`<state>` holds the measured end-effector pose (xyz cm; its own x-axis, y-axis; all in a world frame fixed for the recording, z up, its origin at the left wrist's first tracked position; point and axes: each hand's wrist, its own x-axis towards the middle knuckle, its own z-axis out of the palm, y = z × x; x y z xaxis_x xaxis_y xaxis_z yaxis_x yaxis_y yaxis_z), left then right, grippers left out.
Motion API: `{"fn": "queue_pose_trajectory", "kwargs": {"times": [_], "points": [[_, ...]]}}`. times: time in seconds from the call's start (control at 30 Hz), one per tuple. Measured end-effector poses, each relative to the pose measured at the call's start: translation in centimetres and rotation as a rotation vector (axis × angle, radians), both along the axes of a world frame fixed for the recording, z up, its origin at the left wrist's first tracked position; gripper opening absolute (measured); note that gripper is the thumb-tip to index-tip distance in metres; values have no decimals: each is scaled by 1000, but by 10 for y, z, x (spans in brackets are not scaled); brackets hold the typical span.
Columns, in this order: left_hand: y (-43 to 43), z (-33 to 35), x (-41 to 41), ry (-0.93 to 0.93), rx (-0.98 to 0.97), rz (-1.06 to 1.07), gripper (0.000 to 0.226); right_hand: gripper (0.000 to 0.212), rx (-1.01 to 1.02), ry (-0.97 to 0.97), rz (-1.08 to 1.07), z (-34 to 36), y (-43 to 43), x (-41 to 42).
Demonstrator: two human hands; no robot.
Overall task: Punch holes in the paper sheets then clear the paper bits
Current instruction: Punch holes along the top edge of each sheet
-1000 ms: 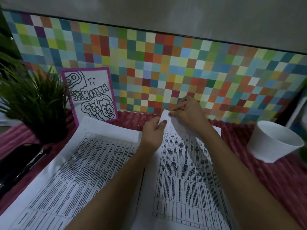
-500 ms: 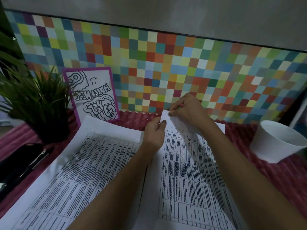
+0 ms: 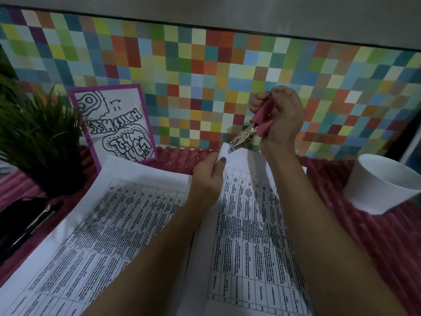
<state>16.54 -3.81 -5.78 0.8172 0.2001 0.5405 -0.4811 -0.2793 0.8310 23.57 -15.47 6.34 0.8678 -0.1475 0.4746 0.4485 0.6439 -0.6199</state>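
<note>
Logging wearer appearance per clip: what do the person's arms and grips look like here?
Both are bare. The left arm and right arm show no sleeves, watch or bands up to the frame edge. The left grip and right grip have no gloves or rings that I can see. The nails look dark, possibly polish; the light is too dim to be sure.

Pink cloth (image 3: 376,236) — sheets (image 3: 114,213), cup (image 3: 376,185), plant (image 3: 38,137)

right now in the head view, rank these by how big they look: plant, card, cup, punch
1. plant, cut by the frame edge
2. card and cup look alike; the cup is cropped, so unranked
3. punch, partly hidden in the right hand
</note>
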Motion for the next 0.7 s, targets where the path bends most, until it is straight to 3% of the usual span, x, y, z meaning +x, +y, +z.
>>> {"fn": "queue_pose_trajectory", "kwargs": {"times": [0.57,0.7], "points": [[-3,3,-6,-22,20,-11,22,4,-110,-46,6,2,2,-6],[-3,3,-5,-28,23,-7,20,12,-100,-39,-46,0,6,-11]]}}
